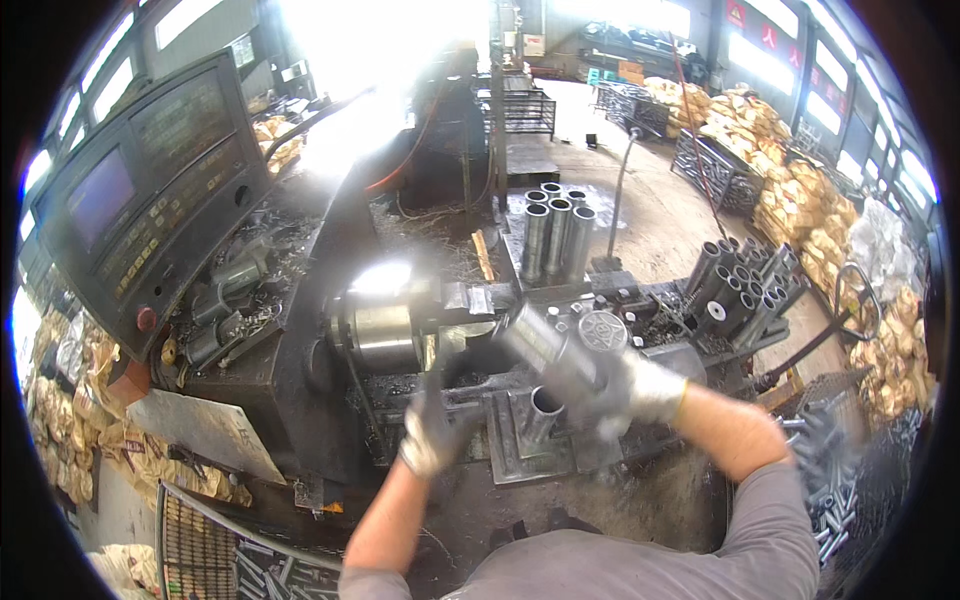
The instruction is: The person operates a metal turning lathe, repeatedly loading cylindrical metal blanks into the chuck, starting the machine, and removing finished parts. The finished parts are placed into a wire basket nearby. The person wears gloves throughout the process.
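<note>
My right hand (625, 388), in a grey-white work glove, is closed around a metal tube (535, 335) tilted toward the lathe chuck (385, 325). Motion smears the hand and tube somewhat. Lower left of it, my gloved left hand (432, 428) reaches up just below the chuck, its blurred fingers apart with nothing visible in them. The chuck is shiny and round, with jaws on its right side. Between my hands another short tube (540, 415) stands upright on a metal plate (505, 455). A round metal cap (602, 331) lies behind my right hand.
Several tubes (557, 235) stand upright behind the chuck; more lean in a bundle (740, 290) at right. A control panel (150, 195) rises at left. Metal parts fill a crate (835, 490) lower right and a mesh basket (175, 530) lower left. A long lever (815, 350) juts out at right.
</note>
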